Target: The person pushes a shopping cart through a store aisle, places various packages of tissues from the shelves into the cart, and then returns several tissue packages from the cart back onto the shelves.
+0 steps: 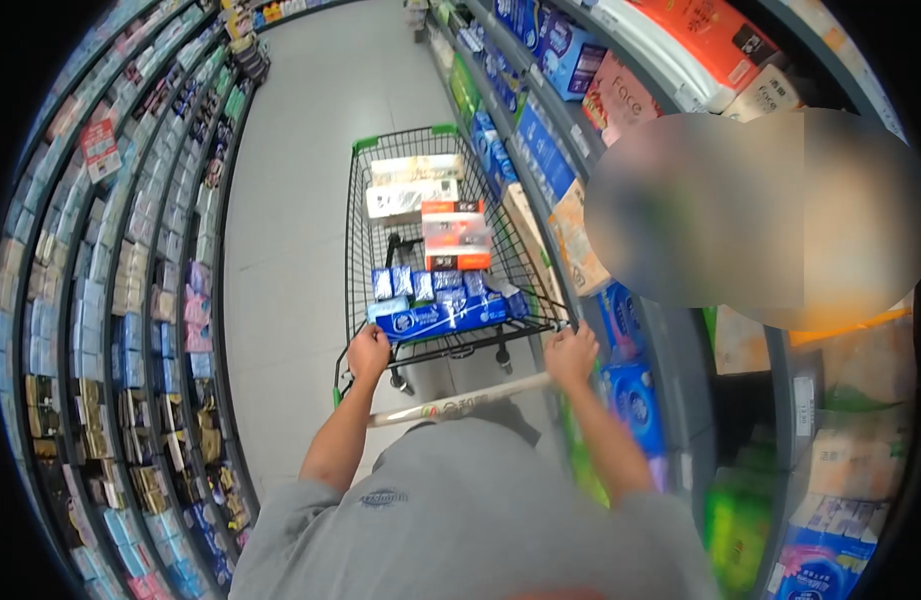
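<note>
A black wire shopping cart [356, 240] with green corner pieces stands in front of me. My left hand [369, 352] is closed on the cart's near left rim, beside a long blue pack [451, 318]. At the near right corner, my right hand [572, 352] is closed on the cart's frame. The pale handle bar [461, 402] crosses nearer my body, below both hands. Inside the cart lie white packs [411, 198], a red-and-white pack [457, 236] and several small blue packets [424, 287].
Shelves [171, 250] full of small packs line the left side. On the right, shelves [551, 100] hold tissue packs, close to the cart. A blurred patch covers part of that side. Grey tiled floor [321, 70] runs ahead between them.
</note>
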{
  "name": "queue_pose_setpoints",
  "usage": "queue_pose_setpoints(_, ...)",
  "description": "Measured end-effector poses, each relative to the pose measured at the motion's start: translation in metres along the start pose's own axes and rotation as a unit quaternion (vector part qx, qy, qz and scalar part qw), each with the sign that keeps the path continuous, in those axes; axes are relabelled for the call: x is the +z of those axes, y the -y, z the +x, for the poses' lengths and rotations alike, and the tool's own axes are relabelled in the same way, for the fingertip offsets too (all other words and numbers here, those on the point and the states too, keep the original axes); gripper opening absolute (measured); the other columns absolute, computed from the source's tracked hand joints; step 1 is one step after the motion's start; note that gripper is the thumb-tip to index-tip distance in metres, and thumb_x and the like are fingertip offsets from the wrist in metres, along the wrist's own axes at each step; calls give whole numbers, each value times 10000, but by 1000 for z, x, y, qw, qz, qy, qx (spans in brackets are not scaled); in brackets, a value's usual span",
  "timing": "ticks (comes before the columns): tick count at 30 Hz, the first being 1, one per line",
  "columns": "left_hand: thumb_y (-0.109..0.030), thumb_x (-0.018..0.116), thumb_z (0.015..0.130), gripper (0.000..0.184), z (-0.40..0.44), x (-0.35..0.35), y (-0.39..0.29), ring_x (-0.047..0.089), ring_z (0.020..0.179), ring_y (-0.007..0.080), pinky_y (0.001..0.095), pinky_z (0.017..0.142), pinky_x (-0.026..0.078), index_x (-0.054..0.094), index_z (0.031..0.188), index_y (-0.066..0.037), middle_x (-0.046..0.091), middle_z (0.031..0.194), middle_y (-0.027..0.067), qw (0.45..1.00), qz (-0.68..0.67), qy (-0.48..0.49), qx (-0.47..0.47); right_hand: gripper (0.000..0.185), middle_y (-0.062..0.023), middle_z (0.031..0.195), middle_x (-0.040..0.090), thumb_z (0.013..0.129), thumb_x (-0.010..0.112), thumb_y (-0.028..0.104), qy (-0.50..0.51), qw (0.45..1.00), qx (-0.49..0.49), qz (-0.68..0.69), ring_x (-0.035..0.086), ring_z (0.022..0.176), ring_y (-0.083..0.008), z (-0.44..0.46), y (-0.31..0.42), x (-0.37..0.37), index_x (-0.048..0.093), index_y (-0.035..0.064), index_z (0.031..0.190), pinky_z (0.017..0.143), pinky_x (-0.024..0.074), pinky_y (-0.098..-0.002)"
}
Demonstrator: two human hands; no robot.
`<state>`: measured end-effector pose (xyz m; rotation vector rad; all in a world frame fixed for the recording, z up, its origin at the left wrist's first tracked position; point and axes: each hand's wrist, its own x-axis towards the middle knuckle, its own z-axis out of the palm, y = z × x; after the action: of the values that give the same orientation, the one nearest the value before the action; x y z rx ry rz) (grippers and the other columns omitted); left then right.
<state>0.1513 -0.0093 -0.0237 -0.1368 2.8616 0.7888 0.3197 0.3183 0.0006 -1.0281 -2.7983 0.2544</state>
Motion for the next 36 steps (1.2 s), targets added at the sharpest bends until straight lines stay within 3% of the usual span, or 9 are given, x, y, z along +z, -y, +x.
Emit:
queue_pose_setpoints(24,-212,538,781,207,105,-4,-24,653,784,351,448,703,517,699,871,-118,678,816,163,999,5,-28,-27,210,-178,1287,466,722,657,250,43,998,-14,47,417,1189,-344,110,66,14,658,80,845,993,304,-454)
queue_pose_setpoints(27,-219,537,782,227,125,-15,-25,650,802,354,437,736,513,703,885,-102,678,822,177,999,18,-14,-48,196,-217,1288,453,716,671,227,36,998,-31,46,401,1203,-368,121,82,14,629,71,826,998,294,-464)
queue_pose_setpoints(36,-230,533,790,239,184,-41,-18,644,864,346,425,778,510,707,920,-129,682,891,162,996,36,11,-75,190,-230,1278,451,713,662,220,11,996,-69,56,399,1198,-373,154,136,0,624,59,807,993,300,-462)
